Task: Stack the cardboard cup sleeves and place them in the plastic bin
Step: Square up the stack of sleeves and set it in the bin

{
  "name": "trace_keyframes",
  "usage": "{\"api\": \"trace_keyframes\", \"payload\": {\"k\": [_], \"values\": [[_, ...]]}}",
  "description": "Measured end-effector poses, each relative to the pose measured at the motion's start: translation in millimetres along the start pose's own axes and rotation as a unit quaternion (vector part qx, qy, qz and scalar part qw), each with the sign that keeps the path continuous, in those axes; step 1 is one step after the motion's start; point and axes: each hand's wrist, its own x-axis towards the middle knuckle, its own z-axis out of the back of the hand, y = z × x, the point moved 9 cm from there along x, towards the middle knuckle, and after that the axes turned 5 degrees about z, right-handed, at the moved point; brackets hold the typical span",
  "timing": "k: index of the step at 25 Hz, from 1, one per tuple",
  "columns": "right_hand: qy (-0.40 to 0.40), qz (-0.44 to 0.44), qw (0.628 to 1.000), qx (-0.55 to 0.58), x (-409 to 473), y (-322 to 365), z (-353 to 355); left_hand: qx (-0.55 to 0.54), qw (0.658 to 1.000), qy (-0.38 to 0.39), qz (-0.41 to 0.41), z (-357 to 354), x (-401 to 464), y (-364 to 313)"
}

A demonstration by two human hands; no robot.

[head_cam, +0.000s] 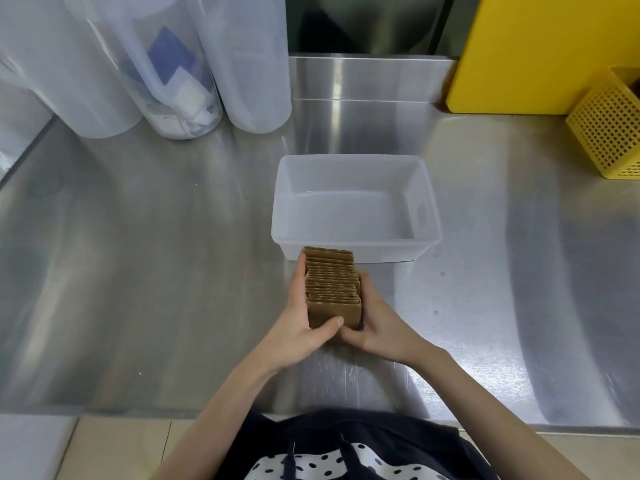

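the cardboard cup sleeves (332, 284) are already gathered into one pack, standing on edge on the steel tabletop (138, 271) just in front of the clear plastic bin (424, 202), its far end near the bin's front wall. the left hand (298, 327) presses one side with its thumb across the near face, and the right hand (377, 323) presses the other, so the fingers of both are clenched around the pack. the edges look slightly uneven, so squaring is probably nearly finished. the bin shows nothing inside; lifting the pack over the rim and setting it down remains.
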Motion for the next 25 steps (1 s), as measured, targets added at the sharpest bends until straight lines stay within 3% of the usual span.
{"api": "trace_keyframes", "payload": {"k": [7, 17, 21, 25], "values": [[-0.002, -0.005, 0.999, -0.036, -5, -17, -4, 0.059, 0.998, 0.018, 0.02, -1, -4, 15], [-0.004, -0.021, 0.998, -0.058, -5, -14, 14, 0.017, 0.999, 0.032, -0.01, 9, 1, -5], [0.013, -0.02, 0.982, -0.187, -7, 0, 34, 0.053, 0.998, 0.015, 0.006, 14, 5, 1], [0.049, -0.014, 0.954, -0.296, -3, 1, 28, 0.188, 0.981, -0.011, 0.04, 28, 6, 22]]}}
